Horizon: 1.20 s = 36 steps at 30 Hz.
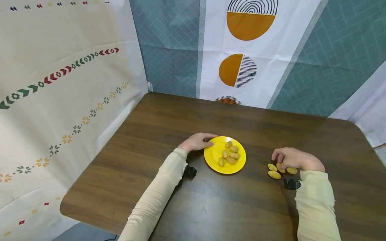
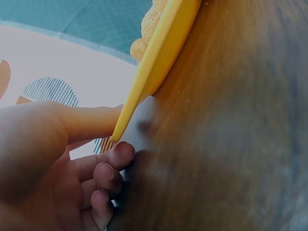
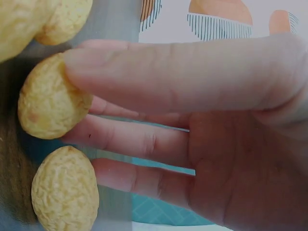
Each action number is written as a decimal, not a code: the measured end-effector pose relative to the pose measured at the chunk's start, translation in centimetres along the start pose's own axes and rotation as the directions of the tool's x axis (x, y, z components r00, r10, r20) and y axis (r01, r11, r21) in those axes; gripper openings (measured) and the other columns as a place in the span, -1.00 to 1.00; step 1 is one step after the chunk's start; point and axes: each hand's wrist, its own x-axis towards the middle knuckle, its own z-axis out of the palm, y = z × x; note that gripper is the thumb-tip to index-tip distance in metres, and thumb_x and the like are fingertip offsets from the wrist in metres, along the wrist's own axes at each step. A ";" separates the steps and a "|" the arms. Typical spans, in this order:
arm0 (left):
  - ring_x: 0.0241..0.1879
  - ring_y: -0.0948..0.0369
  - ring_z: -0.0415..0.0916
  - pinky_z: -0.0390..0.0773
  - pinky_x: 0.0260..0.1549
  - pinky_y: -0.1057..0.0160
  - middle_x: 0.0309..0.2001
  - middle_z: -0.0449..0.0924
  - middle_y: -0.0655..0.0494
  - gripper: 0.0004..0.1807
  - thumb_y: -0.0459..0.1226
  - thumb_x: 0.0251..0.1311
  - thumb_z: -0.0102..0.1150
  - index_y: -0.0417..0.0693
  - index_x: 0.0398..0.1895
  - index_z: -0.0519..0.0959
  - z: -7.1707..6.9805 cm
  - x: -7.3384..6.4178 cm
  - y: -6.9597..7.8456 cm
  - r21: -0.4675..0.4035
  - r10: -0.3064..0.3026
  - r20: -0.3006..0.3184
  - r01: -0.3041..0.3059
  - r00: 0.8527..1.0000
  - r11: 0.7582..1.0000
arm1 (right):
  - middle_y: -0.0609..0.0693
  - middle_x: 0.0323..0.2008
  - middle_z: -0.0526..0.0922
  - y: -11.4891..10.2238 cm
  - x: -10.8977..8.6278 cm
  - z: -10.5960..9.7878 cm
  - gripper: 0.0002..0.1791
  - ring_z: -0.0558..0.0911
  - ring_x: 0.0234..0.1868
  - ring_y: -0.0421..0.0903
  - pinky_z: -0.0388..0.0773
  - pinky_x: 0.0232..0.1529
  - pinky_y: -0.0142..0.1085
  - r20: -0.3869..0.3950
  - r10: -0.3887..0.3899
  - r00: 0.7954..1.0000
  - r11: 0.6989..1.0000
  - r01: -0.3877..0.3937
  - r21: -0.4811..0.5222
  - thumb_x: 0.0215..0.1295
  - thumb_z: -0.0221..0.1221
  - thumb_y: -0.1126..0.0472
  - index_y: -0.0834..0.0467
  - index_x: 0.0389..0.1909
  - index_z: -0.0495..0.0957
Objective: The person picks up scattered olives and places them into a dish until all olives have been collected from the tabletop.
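Note:
A yellow plate (image 1: pixel 213 160) lies on the table with several small, wrinkled yellow potatoes (image 1: pixel 231 160) on it. My left hand (image 1: pixel 197 142) holds the plate's left rim, thumb over the edge; in the left wrist view the other fingers (image 2: pixel 107 177) curl below the rim. To the right of the plate, several more potatoes (image 1: pixel 274 174) lie in a small group. Over them, my right hand (image 1: pixel 294 158) pinches one potato (image 3: pixel 53 98) between thumb and fingers. Another potato (image 3: pixel 65 190) sits by its fingertips in the right wrist view.
The brown wooden table (image 1: pixel 181 113) has rounded corners. Behind it hangs a teal and white cloth (image 1: pixel 172 50) with orange half-circles, and a patterned cream cloth (image 1: pixel 60 83) hangs along the left side. Each wrist carries a small black camera (image 1: pixel 190 171).

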 end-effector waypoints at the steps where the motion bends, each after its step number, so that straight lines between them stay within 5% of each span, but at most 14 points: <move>1: 0.31 0.06 0.33 0.29 0.34 0.00 0.38 0.36 0.08 -0.49 -0.06 0.37 0.05 0.33 0.38 0.35 0.1 0.0 -0.1 -0.001 0.000 0.002 0.000 1.000 1.000 | 0.09 -0.28 0.52 0.1 0.0 0.1 -0.65 0.48 -0.30 -0.04 0.45 -0.29 -0.22 0.006 -0.003 1.000 1.000 0.003 0.009 0.05 0.24 0.41 0.27 -0.09 0.49; 12: 0.28 0.07 0.36 0.32 0.32 0.01 0.37 0.37 0.07 -0.49 -0.06 0.37 0.06 0.31 0.38 0.36 0.3 0.0 -0.2 -0.008 0.007 0.007 -0.007 1.000 1.000 | 0.04 -0.27 0.51 0.0 -0.1 0.7 -0.66 0.47 -0.29 -0.08 0.46 -0.26 -0.24 -0.001 -0.113 0.994 0.993 0.113 -0.015 0.09 0.15 0.49 0.23 -0.07 0.51; 17: 0.35 0.05 0.31 0.28 0.35 -0.01 0.38 0.36 0.07 -0.50 -0.06 0.38 0.05 0.31 0.38 0.36 0.1 -0.1 -0.1 -0.001 0.010 -0.004 -0.010 1.000 1.000 | -0.01 -0.26 0.52 -0.3 0.1 0.5 -0.76 0.46 -0.24 -0.10 0.51 -0.21 -0.23 -0.076 -0.186 0.980 0.979 0.179 -0.096 0.18 0.18 0.45 0.20 -0.13 0.58; 25: 0.24 0.09 0.37 0.34 0.30 0.03 0.37 0.38 0.07 -0.51 -0.06 0.38 0.05 0.31 0.37 0.37 0.0 -0.2 -0.2 0.000 0.011 -0.011 -0.011 1.000 1.000 | 0.03 -0.16 0.53 -0.9 0.5 0.2 -0.77 0.58 -0.20 -0.08 0.61 -0.07 -0.05 -0.304 -0.304 0.903 0.949 0.261 -0.175 0.19 0.22 0.46 0.20 -0.14 0.60; 32: -0.23 0.13 0.36 0.36 -0.21 0.20 -0.02 0.54 -0.02 -0.50 -0.05 0.38 0.04 0.34 0.38 0.34 -0.1 -0.2 -0.2 0.031 0.023 -0.001 -0.023 1.000 0.999 | 0.00 -0.14 0.51 -1.2 0.8 0.3 -0.72 0.52 -0.15 -0.03 0.61 -0.12 -0.17 -0.427 -0.347 0.835 0.935 0.273 -0.225 0.13 0.27 0.49 0.19 -0.14 0.57; 36: -0.05 0.15 0.42 0.44 0.02 0.16 0.18 0.52 0.05 -0.50 -0.05 0.38 0.04 0.34 0.38 0.35 -0.1 -0.1 -0.1 0.034 0.021 -0.010 -0.021 1.000 0.999 | -0.01 -0.14 0.49 -1.4 0.6 0.1 -0.73 0.51 -0.15 -0.03 0.57 -0.19 -0.30 -0.509 -0.343 0.789 0.938 0.257 -0.232 0.14 0.28 0.44 0.16 -0.15 0.56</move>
